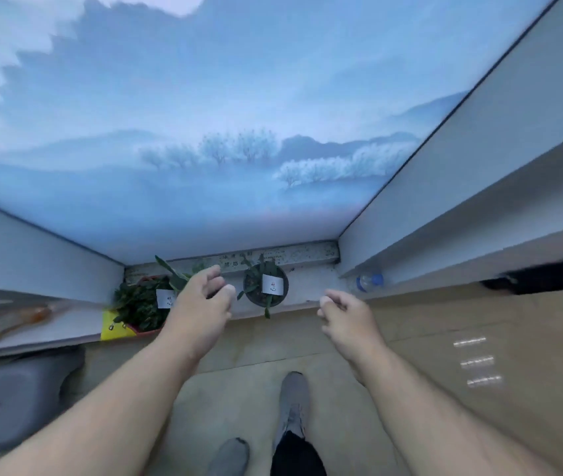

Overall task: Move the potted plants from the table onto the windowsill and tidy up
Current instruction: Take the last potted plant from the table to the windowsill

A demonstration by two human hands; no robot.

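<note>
Two potted plants stand on the windowsill (311, 280). A dark round pot (265, 286) with a white label and thin green leaves sits in the middle. A bushy green plant in a reddish pot (141, 304), also labelled, stands at the sill's left end. My left hand (201, 304) hovers between the two pots with its fingers loosely curled and nothing in them. My right hand (345, 319) hangs in front of the sill's edge, right of the dark pot, also holding nothing.
A plastic bottle with a blue cap (369, 281) lies at the sill's right corner. A yellow packet (113, 326) sits under the bushy plant. An orange-brown object (9, 321) lies on the ledge at left. A grey seat (15, 396) stands below it. My shoes (292, 403) are on the floor.
</note>
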